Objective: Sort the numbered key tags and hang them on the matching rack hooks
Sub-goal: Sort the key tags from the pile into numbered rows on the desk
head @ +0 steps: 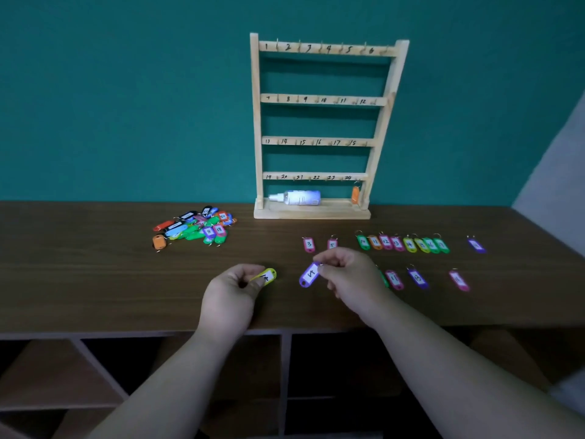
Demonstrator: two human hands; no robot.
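My left hand (232, 291) pinches a yellow key tag (267, 276) above the table's front part. My right hand (346, 274) pinches a purple key tag (308, 274) by its ring end. A wooden rack (319, 99) with four rows of numbered hooks stands at the back; one orange tag (355, 194) hangs at its bottom right hook. A loose pile of mixed tags (196, 228) lies at the left. Sorted tags lie in a row (402, 243) right of centre, with pink tags marked 3 (309, 244) and 5 (332, 243) just beyond my right hand.
A white spray bottle (297, 198) lies on the rack's base. More tags, pink (394, 279), purple (418, 278) and pink (459, 280), lie to the right of my right hand. A lone purple tag (476, 244) sits far right. Open cubbies show under the brown table (95, 280).
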